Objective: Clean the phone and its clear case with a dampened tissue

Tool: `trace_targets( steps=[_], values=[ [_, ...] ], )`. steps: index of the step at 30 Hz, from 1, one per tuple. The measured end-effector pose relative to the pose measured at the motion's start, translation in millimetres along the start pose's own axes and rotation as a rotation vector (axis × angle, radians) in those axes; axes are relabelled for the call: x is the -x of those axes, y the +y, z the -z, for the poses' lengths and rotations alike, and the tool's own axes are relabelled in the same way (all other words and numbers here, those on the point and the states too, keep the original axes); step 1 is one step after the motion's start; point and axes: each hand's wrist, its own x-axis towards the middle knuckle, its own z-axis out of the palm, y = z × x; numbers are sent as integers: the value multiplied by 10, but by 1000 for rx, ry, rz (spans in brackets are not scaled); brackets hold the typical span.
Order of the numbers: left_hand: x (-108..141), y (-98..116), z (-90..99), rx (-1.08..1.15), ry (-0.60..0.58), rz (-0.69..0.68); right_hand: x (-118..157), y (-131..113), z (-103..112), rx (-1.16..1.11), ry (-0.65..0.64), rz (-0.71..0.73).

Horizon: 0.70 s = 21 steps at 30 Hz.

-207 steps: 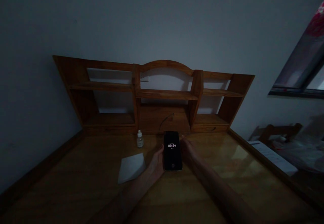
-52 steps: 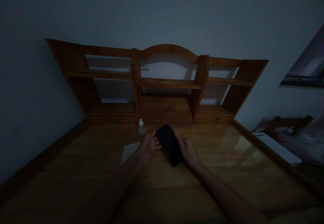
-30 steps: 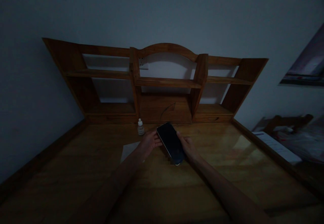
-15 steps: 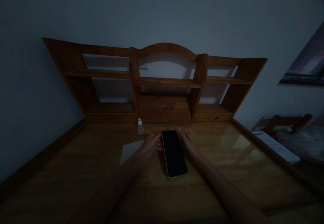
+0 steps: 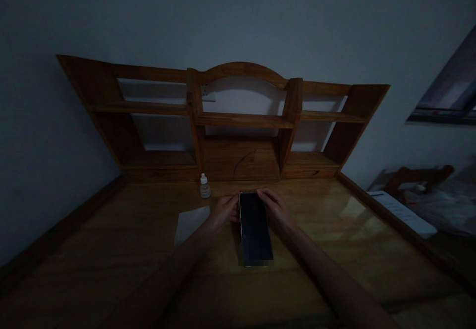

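**Reaching in from both sides**

We reach forward with both arms, our left forearm (image 5: 174,264) coming in from the lower left and our right forearm (image 5: 327,269) from the lower right, the two angling toward each other. Our left hand (image 5: 222,212) and our right hand (image 5: 274,208) sit backs up, near each other but apart, fingers lightly curled and pointing inward. Both wrists are low.

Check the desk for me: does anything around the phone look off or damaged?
One thing stands out: the lower end of the smartphone is covered by a blocky, pixelated patch. It looks like an image artefact, but it hides that end, so damage there cannot be ruled out. The left hand and right hand are at its upper end.
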Motion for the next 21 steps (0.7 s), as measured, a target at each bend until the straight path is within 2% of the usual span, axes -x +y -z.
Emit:
trace_targets(
  steps=[13,21],
  values=[
    [-93,-152,32,5,62,-33,-3,1,27,-56,-82,75],
    [-138,-236,43,26,71,-12,106,-200,-17,-85,-62,96]
  ],
)
